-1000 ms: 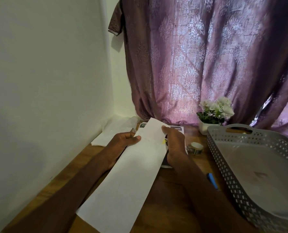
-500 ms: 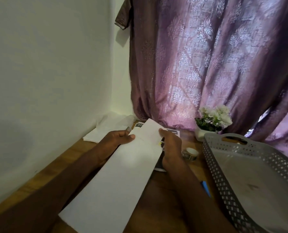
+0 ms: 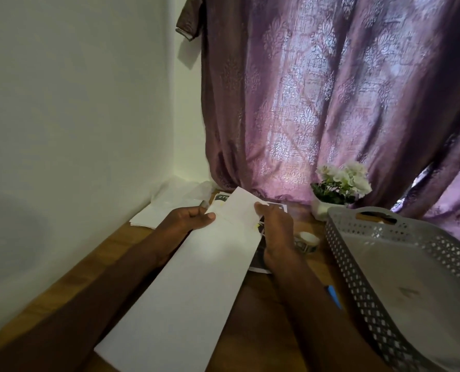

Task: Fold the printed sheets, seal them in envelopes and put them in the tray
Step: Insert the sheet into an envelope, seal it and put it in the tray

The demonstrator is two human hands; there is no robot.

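STATE: left hand (image 3: 188, 220) and right hand (image 3: 274, 224) fingers pinch envelope (image 3: 196, 277) far end, flap (image 3: 241, 205) just beyond fingertips | RISK: uneven pinch could skew flap crease | TRAY: tray (image 3: 357, 264) right of fingers

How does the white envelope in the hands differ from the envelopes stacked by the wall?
The held envelope is lifted off the table, gripped at its far end by the left hand and the right hand; the stacked envelopes lie flat, untouched. The held one has a sheet at its mouth; the stack shows none. Both are plain white.
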